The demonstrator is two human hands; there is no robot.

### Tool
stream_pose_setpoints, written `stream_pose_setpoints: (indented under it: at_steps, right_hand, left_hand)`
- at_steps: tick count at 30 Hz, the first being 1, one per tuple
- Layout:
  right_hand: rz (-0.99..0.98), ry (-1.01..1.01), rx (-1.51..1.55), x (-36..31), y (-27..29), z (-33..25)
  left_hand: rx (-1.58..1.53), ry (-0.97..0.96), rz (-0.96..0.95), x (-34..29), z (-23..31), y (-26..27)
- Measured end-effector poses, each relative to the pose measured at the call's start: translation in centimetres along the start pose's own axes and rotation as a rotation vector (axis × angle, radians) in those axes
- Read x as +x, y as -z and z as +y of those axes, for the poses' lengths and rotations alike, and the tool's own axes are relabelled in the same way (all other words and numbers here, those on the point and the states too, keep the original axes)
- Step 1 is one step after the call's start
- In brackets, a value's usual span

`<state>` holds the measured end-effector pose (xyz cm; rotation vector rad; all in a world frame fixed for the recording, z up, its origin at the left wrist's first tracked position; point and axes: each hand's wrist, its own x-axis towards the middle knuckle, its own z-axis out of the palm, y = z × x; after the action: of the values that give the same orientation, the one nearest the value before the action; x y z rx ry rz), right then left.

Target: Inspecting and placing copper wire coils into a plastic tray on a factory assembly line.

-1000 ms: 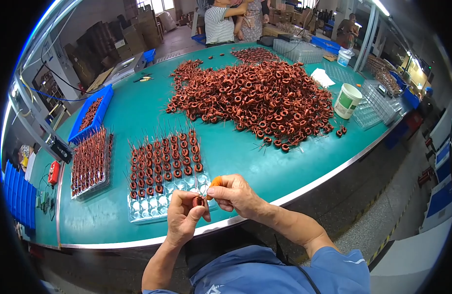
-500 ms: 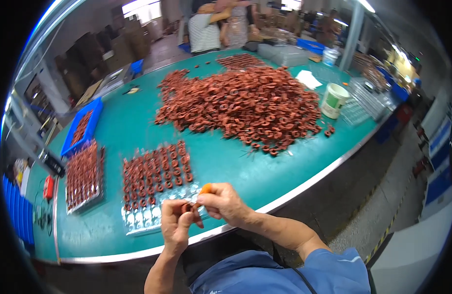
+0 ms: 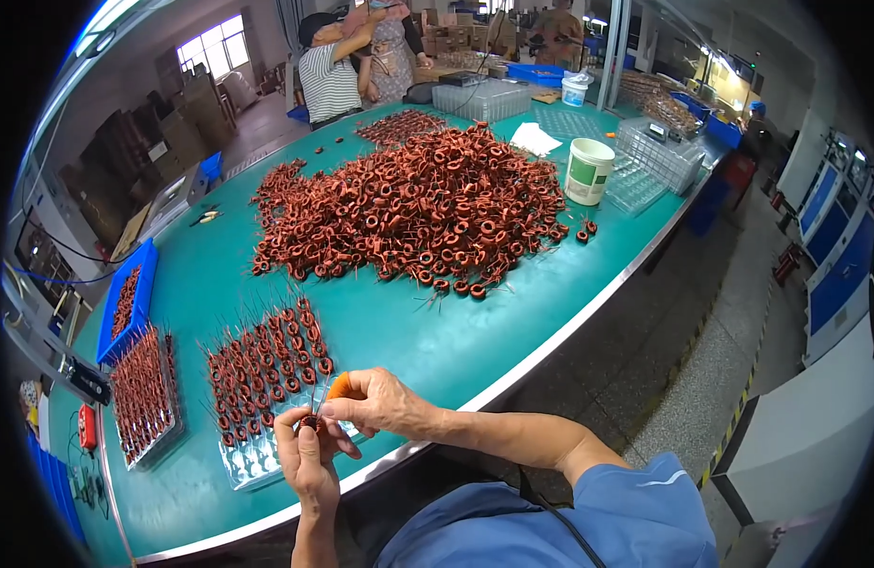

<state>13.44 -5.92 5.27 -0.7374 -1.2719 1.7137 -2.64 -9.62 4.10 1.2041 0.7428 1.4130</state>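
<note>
Tight work at the near edge of the table (image 3: 409, 331)! The left hand (image 3: 309, 469) grips one copper-red coil (image 3: 310, 422); the right hand (image 3: 390, 402), an orange cover (image 3: 338, 386) on one finger, looks closed on its thin wires (image 3: 321, 390). Danger here: too hard a tug could bend or snap a wire, or twist the coil out of those fingertips. And at eleven o'clock, upright wires on the part-filled tray (image 3: 243, 464) could snag a knuckle!

The count: one coil in hand; two trays close by, the full one (image 3: 148, 459) at nine o'clock; one blue bin (image 3: 143, 303) at ten; one pile (image 3: 409, 208) at one o'clock, too tangled to number; two loose coils (image 3: 582, 237) just beside one green-and-white bucket (image 3: 587, 170), between one and two.
</note>
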Motion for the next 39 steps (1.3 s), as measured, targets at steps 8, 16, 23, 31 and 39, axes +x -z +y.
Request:
stream_pose_setpoints:
  at_steps: [8, 16, 23, 31, 39]
  right_hand:
    - [0.085, 0.076, 0.107, -0.6, 3.0, 1.5]
    - [0.132, 0.031, 0.021, -0.3, 2.2, 1.3]
    - [-0.003, 0.084, 0.175, -0.1, 1.2, 2.4]
    - [0.004, 0.147, 0.142, -0.1, 1.5, 2.5]
    - [0.134, 0.308, -0.092, -0.9, 0.6, 2.3]
  left_hand:
    - [-0.158, 0.112, -0.160, 1.6, 0.0, -0.4]
    - [-0.051, 0.152, -0.093, 1.2, -0.7, 0.0]
    - [-0.065, 0.131, -0.090, 0.5, -1.2, 0.4]
    - [0.064, 0.232, -0.148, 1.1, -0.7, 0.4]
    - [0.252, 0.070, -0.157, 0.8, -1.3, 0.1]
